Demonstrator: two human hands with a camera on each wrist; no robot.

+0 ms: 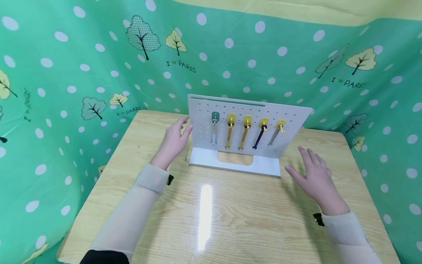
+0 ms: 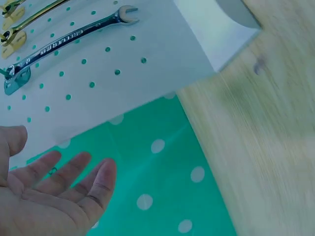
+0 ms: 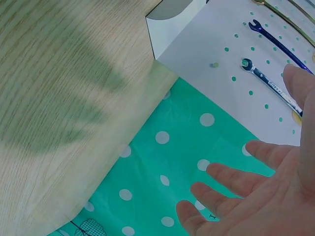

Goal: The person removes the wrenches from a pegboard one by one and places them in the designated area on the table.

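Observation:
A white pegboard stand [image 1: 202,137] stands on the table, with several wrenches hanging in a row on its hooks. From the left come a silver wrench [image 1: 214,135], two gold ones, a dark purple-blue wrench [image 1: 259,138] and a shorter silver wrench [image 1: 274,136]. My left hand [image 1: 175,139] is beside the board's left edge, fingers spread and holding nothing; in the left wrist view its fingers lie below the silver wrench [image 2: 74,39]. Off the board's lower right side, my right hand [image 1: 314,178] hovers over the table with loose, parted fingers, also holding nothing.
The light wooden table [image 1: 244,216] carries the stand near its back edge. A green dotted curtain [image 1: 224,51] hangs behind and on both sides. The stand's base [image 1: 204,157] has a cut-out slot at its middle.

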